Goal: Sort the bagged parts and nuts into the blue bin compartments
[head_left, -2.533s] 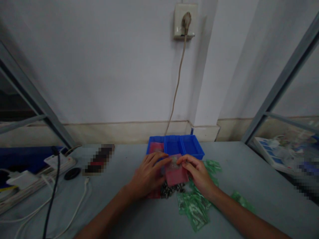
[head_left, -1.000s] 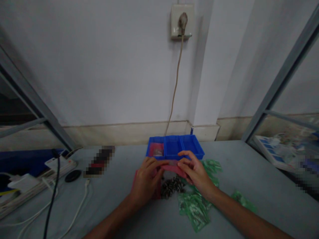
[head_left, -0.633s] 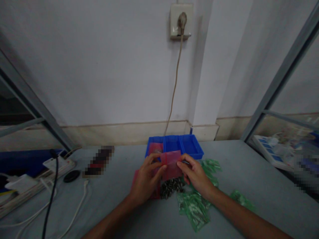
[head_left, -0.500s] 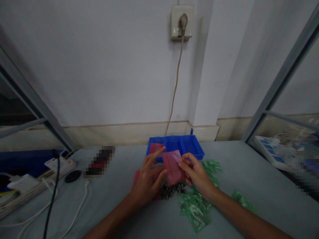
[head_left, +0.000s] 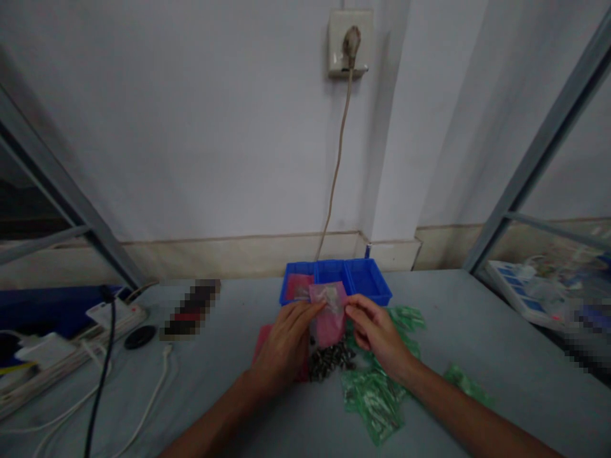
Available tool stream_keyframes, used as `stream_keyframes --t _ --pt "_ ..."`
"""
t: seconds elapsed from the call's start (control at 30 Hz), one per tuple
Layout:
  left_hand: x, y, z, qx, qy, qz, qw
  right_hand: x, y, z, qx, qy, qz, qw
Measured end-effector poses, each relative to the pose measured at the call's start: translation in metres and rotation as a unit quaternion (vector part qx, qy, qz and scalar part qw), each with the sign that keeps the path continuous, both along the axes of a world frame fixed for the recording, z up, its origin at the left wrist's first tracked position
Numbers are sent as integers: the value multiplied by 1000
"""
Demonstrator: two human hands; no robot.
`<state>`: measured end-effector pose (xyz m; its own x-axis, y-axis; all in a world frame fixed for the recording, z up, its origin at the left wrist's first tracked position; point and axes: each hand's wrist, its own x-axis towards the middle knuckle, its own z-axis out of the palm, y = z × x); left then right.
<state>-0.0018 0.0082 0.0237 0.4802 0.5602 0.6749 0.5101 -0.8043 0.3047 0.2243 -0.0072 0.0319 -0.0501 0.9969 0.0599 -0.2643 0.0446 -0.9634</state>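
Note:
A small pink zip bag (head_left: 330,326) is held up between my two hands, above a pile of small dark metal parts (head_left: 329,361). My right hand (head_left: 377,327) pinches the bag's right edge between thumb and fingers. From the left, my left hand (head_left: 289,337) grips the bag, fingers together across its upper left part; the thumb is mostly hidden. More pink bags (head_left: 261,340) lie under my left hand, partly covered. Behind the bag stands a blue tray (head_left: 370,283) with three compartments; its left one contains a filled pink bag (head_left: 298,287).
Green plastic bags (head_left: 379,404) with contents lie around and below my right hand. Another green bag (head_left: 463,381) is farther right. At the left are a power strip (head_left: 52,375), cables, a black disc (head_left: 140,338) and a blurred-out object (head_left: 193,308). A white-and-blue strip (head_left: 520,296) lies far right.
My left hand has closed from spread fingers onto the bag. The bag has turned more upright and its upper part now looks crumpled. My right hand has shifted slightly along its edge.

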Motion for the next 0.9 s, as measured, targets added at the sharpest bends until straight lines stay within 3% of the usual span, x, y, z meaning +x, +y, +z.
stream_keyframes --t 0.1,0.2,0.37,0.43,0.53,0.7,0.9 --pt "0 0 3 -5 -37 11 999 0 -1 -1 5 -44 3 999" --pt "1 -2 10 -58 -96 47 993 0 -4 4 40 -67 -1 997" --pt "6 -1 15 -257 -167 33 951 2 -6 10 59 -105 48 992" --pt "8 1 12 -303 -198 12 932 2 -6 8 64 -109 51 991" --pt "7 4 6 -271 -224 6 936 2 -4 3 77 -112 37 990" --pt "2 5 1 -133 -107 -9 985 4 -1 -3 108 -123 24 986" --pt "4 -1 11 -116 -83 52 988 3 -1 -6 105 -119 35 987"
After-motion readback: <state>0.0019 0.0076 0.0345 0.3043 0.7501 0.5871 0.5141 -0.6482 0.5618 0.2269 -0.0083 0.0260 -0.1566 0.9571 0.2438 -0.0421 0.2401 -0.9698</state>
